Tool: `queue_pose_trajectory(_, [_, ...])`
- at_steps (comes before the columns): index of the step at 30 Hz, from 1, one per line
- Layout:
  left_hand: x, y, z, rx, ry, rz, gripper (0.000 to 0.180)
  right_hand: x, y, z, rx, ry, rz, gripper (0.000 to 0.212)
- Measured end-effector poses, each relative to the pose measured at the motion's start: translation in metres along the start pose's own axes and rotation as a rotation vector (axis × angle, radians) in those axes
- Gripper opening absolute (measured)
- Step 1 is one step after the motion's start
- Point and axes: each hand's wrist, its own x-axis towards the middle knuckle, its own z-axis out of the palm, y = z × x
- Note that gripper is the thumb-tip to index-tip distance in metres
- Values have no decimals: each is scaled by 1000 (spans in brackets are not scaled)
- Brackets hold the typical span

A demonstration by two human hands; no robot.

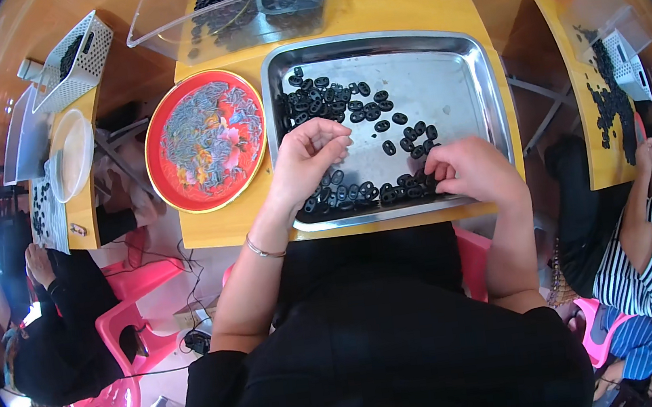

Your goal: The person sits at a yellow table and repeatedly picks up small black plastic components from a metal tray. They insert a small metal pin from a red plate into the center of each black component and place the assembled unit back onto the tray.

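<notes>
Lying loose in a shallow metal tray (442, 91), black two-holed oval pieces (382, 126) are crowding its left side and front edge, a few sitting nearer the middle. The raised rim is probably serving to stop them sliding off the yellow table (400, 7). A round red plate (150, 152) of thin greyish bits (197, 113) is sitting just beside the tray, presumably for the left hand's easy reach; a clear bin (150, 28) of more black pieces is standing behind, likely as stock. Left hand (305, 155): hovering over the tray's left half, fingers curling half closed, thumb near the fingertips; whether it is gripping anything, cannot tell. Right hand (475, 169): reaching over the right front, thumb and fingers bunching beside the scattered pieces; contact or hold, cannot tell.
</notes>
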Motion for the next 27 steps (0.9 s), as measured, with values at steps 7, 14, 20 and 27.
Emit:
queue_pose_trajectory(7, [2,0,1,-3,5,11,10,13,-2,20,78,245,5,20])
queue_pose_trajectory(14, [3,-1,-1,-11,8,14,9,1,18,-11,29,357,12,18])
queue_pose_trajectory(20, [2,0,0,-16,7,3,9,-16,30,-15,-41,212,154,21])
queue_pose_trajectory(27, [1,4,0,-3,5,-21,9,-20,34,-5,34,127,207,26])
